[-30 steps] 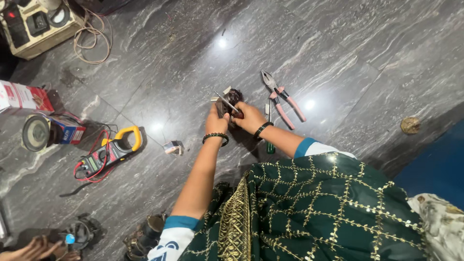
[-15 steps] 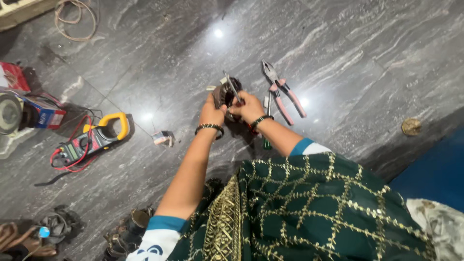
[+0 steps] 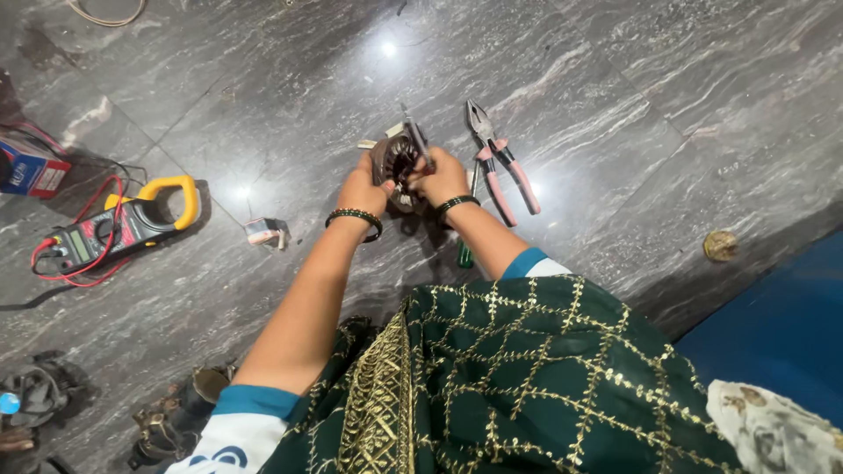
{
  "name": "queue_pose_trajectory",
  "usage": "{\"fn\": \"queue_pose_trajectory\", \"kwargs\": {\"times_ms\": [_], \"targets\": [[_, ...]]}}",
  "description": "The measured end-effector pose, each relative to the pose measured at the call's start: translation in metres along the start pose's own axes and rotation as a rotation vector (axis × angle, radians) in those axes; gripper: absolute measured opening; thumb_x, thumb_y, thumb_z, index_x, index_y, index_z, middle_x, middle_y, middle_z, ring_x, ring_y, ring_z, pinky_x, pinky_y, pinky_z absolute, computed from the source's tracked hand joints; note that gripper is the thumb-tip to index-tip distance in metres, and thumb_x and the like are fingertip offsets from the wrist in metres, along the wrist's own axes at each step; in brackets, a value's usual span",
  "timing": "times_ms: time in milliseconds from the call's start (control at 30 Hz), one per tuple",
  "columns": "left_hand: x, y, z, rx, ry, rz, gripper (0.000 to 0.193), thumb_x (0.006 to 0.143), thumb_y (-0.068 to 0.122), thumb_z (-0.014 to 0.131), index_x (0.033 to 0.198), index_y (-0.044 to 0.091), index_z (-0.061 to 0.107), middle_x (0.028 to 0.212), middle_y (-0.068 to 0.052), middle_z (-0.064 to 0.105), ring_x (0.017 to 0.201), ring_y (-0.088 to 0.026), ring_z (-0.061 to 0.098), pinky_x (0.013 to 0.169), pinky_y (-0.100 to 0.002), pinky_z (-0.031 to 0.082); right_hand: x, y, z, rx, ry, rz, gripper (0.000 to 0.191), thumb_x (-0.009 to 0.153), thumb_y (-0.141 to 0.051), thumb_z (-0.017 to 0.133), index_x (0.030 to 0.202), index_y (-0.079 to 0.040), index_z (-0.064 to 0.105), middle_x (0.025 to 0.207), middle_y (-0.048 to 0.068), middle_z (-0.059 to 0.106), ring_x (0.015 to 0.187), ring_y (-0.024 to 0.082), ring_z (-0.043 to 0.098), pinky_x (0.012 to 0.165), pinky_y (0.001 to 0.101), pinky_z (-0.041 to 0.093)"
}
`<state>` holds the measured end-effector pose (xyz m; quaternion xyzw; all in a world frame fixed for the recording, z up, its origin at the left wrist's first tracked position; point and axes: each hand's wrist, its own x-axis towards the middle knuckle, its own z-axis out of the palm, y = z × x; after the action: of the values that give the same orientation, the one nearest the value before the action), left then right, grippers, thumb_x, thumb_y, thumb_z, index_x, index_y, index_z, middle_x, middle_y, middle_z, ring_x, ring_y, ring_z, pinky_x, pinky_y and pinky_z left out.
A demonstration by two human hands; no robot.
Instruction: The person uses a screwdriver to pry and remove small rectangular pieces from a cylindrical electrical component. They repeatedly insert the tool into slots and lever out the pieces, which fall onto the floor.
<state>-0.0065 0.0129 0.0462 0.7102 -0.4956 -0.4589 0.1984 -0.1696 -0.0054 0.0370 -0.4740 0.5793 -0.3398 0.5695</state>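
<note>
My left hand point(image 3: 362, 187) grips a round dark motor stator point(image 3: 393, 161) with copper windings, held just above the grey stone floor. My right hand point(image 3: 443, 178) holds a thin metal tool point(image 3: 414, 133) whose tip points up and away over the stator. Both wrists wear dark bead bracelets. Pink-handled pliers point(image 3: 500, 161) lie on the floor right beside my right hand. A green-handled screwdriver point(image 3: 464, 254) lies partly under my right forearm.
A yellow clamp meter point(image 3: 132, 222) with red leads lies at the left. A small white part point(image 3: 266, 232) sits between it and my hands. A blue and red box point(image 3: 32, 168) is at the far left, a round brass piece point(image 3: 720, 245) at the right, sandals at bottom left.
The view has shifted so the floor items slid left. My hands stay together on the stator, and the thin tool now stands more upright over it.
</note>
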Motion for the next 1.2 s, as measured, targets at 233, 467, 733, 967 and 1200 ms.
{"fn": "queue_pose_trajectory", "kwargs": {"times_ms": [233,467,733,967,1200], "targets": [[-0.002,-0.004,0.003,0.042,0.084,0.056,0.069,0.087,0.012,0.075,0.147,0.003,0.042,0.131,-0.027,0.063,0.125,-0.040,0.060,0.102,-0.045,0.047,-0.001,0.003,-0.018,0.017,-0.066,0.042,0.023,0.081,-0.002,0.080,0.093,-0.006,0.062,0.076,0.003,0.069,0.063,0.009,0.064,0.053,0.0252,0.048],[-0.002,-0.002,0.002,-0.026,0.061,0.030,0.067,0.089,0.010,0.071,0.148,0.004,0.042,0.132,-0.025,0.064,0.126,-0.038,0.061,0.103,-0.044,0.047,-0.017,0.001,-0.030,-0.242,-0.154,-0.110,0.021,0.081,-0.007,0.080,0.098,-0.005,0.068,0.079,0.004,0.069,0.071,0.011,0.067,0.063,0.0279,0.055],[-0.003,0.005,0.002,-0.027,0.083,-0.015,0.067,0.090,0.009,0.071,0.149,0.004,0.041,0.133,-0.024,0.064,0.126,-0.037,0.061,0.102,-0.044,0.047,-0.025,0.002,-0.030,-0.386,-0.040,-0.222,0.023,0.083,-0.018,0.080,0.099,-0.005,0.071,0.080,0.004,0.073,0.072,0.013,0.069,0.066,0.0313,0.055],[-0.006,-0.001,0.006,-0.075,0.088,-0.032,0.068,0.091,0.011,0.069,0.152,0.005,0.039,0.137,-0.023,0.062,0.129,-0.036,0.060,0.105,-0.042,0.046,-0.012,-0.007,0.003,-0.032,-0.042,0.077,0.029,0.080,-0.016,0.083,0.094,-0.005,0.060,0.071,0.003,0.067,0.055,0.009,0.062,0.045,0.0257,0.047],[-0.003,-0.006,0.009,-0.069,0.093,-0.048,0.075,0.092,0.012,0.069,0.157,0.004,0.030,0.147,-0.023,0.053,0.137,-0.034,0.052,0.110,-0.039,0.041,-0.011,-0.008,0.013,-0.217,0.087,-0.051,0.031,0.077,-0.012,0.082,0.097,-0.004,0.060,0.074,0.009,0.068,0.061,0.020,0.066,0.054,0.0349,0.051]]}}
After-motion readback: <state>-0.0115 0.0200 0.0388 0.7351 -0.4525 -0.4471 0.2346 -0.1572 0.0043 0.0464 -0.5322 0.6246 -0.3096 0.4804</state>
